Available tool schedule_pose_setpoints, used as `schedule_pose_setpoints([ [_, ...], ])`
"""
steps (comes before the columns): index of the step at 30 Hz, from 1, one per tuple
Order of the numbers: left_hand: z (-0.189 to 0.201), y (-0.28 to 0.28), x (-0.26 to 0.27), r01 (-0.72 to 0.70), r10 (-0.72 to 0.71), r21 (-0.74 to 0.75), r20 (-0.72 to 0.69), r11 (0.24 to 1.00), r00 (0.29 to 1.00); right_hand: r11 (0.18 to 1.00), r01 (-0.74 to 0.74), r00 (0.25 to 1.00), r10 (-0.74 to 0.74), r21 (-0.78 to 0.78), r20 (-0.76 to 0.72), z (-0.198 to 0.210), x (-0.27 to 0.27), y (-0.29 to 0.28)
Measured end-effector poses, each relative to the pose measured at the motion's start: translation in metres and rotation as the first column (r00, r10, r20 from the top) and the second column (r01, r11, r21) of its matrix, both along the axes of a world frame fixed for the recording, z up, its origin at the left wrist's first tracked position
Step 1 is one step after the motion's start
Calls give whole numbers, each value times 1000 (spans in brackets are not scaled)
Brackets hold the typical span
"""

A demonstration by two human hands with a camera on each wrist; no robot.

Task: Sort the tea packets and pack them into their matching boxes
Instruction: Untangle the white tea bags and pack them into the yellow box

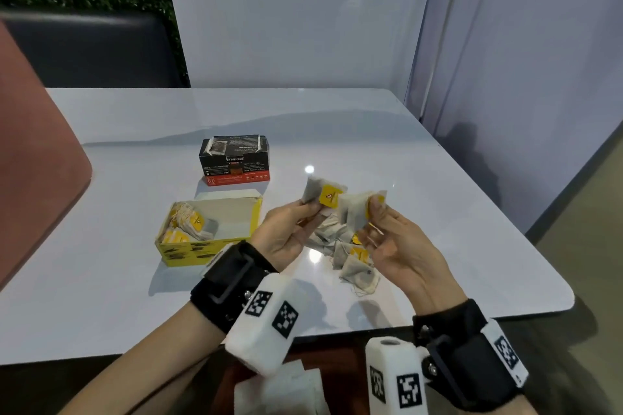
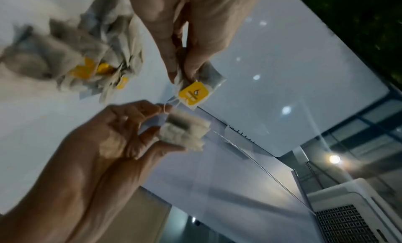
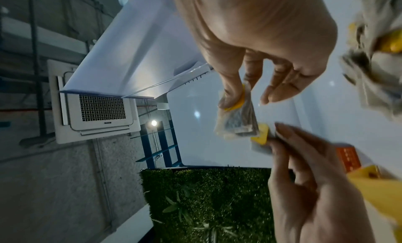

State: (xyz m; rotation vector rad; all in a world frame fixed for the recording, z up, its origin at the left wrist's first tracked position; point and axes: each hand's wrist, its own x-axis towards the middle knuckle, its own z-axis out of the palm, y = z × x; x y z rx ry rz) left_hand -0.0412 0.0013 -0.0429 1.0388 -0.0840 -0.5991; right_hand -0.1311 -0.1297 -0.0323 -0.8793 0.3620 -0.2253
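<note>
My left hand [image 1: 310, 206] pinches a tea bag [image 1: 313, 190] with a yellow tag [image 1: 329, 198] above the table. My right hand [image 1: 372, 212] pinches a second tea bag [image 1: 354, 210] right beside it, thumb on its yellow tag. In the left wrist view the left hand [image 2: 182, 77] holds the tagged bag [image 2: 208, 75], and a thin string runs toward the right hand [image 2: 157, 119]. In the right wrist view the right hand [image 3: 239, 95] grips its bag [image 3: 237, 121]. A pile of loose tea bags [image 1: 352, 258] lies under both hands. The open yellow box [image 1: 188, 251] at left holds several yellow-tagged bags.
A black and red tea box [image 1: 234, 162] stands behind the yellow box, its top flaps closed. The white table [image 1: 455, 212] ends at a rounded corner on the right. A reddish chair back [image 1: 33, 152] rises at the left, and white wall panels stand behind.
</note>
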Motion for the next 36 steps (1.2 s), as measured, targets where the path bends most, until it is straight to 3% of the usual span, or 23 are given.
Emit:
schedule_pose_setpoints([
  [5, 3, -11, -4, 2, -5, -38, -80, 999, 997, 1000, 30, 998, -29, -10, 50, 5, 3, 24],
  [11, 8, -20, -16, -27, 19, -68, -109, 997, 994, 985, 174, 984, -175, 23, 46, 1, 11, 40],
  [14, 7, -17, -19, 27, -27, -31, 0, 999, 1000, 955, 290, 951, -295, 58, 92, 8, 10, 35],
  [17, 7, -1, -15, 74, -78, 35, 135, 997, 988, 907, 414, 876, -419, 75, 237, 17, 6, 8],
  [20, 3, 14, -10, 47, -92, 155, 297, 987, 950, 911, 406, 881, -368, -76, 298, 16, 1, -20],
  [23, 2, 20, -7, -53, -66, 275, 407, 960, 911, 927, 307, 931, -247, -213, 268, 13, -8, -31],
  [27, 5, 20, -10, -136, -115, 369, 583, 920, 805, 928, 185, 970, -120, -322, 210, 4, -12, -27],
  [30, 0, 24, -7, -177, -94, 392, 580, 903, 809, 916, 141, 983, -85, -375, 161, -1, -13, -23],
  [36, -3, 26, -5, -72, -80, 313, 446, 947, 892, 904, 39, 991, 20, -425, 132, -6, -16, -21],
])
